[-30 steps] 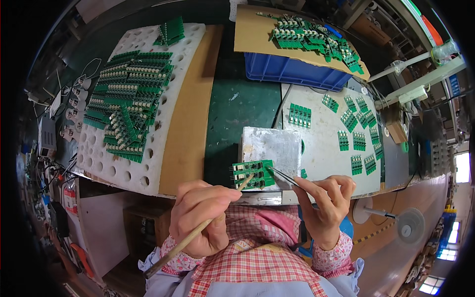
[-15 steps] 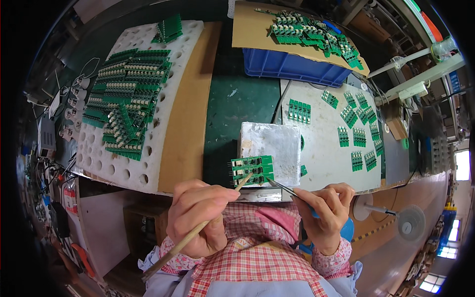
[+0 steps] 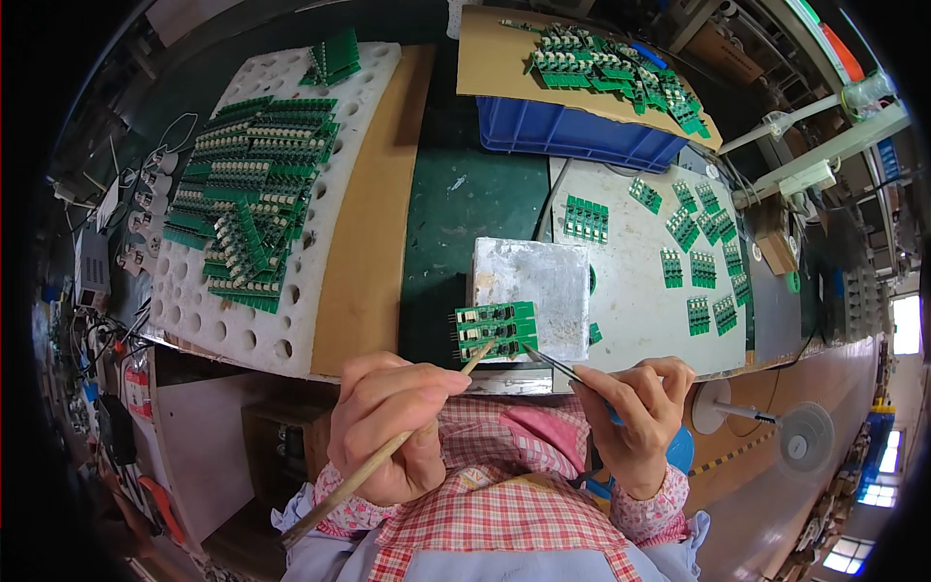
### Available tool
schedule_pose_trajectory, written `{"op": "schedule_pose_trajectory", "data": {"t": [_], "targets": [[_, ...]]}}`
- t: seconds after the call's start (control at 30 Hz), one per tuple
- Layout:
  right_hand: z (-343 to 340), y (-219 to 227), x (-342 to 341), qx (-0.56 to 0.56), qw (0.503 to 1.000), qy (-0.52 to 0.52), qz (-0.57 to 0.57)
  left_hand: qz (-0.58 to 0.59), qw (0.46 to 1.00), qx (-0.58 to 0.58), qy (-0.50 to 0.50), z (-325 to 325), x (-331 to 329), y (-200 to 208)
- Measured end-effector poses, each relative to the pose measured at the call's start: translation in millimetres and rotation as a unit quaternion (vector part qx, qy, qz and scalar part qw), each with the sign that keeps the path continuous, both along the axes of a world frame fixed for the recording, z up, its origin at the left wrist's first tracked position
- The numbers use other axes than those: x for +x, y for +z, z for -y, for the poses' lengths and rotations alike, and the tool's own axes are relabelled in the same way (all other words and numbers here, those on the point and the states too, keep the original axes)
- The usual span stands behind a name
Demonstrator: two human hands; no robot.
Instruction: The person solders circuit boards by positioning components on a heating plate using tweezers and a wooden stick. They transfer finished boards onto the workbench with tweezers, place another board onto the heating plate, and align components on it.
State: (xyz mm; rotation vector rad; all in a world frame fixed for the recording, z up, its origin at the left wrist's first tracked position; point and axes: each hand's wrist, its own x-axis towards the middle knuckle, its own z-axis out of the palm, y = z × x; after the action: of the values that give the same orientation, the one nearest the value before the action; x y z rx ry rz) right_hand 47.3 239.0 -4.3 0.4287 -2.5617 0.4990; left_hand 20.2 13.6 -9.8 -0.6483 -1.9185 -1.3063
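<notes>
Our left hand [image 3: 388,427] grips a wooden stick [image 3: 364,475] and our right hand [image 3: 635,417] pinches tweezers [image 3: 556,365] at a green circuit board [image 3: 498,328] on a metal block's [image 3: 543,276] near left corner, work seemingly midway, though we cannot tell whether boards spread rightward [image 3: 703,270] are finished.

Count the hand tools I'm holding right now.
2: a wooden stick in your left hand and dark tweezers in your right hand. No others show in either hand.
</notes>
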Motion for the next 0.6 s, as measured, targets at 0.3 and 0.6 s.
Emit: {"op": "schedule_pose_trajectory", "data": {"t": [0.3,0.6], "targets": [[0.0,5.9,-16.2,-0.008,0.999,-0.007,-0.032,0.003,1.000,0.017,0.009,3.1,5.9,1.7],[-3.8,16.1,-48.3,0.055,0.997,0.036,-0.039,0.045,0.997,-0.042,0.042,26.2,18.1,3.4]]}}
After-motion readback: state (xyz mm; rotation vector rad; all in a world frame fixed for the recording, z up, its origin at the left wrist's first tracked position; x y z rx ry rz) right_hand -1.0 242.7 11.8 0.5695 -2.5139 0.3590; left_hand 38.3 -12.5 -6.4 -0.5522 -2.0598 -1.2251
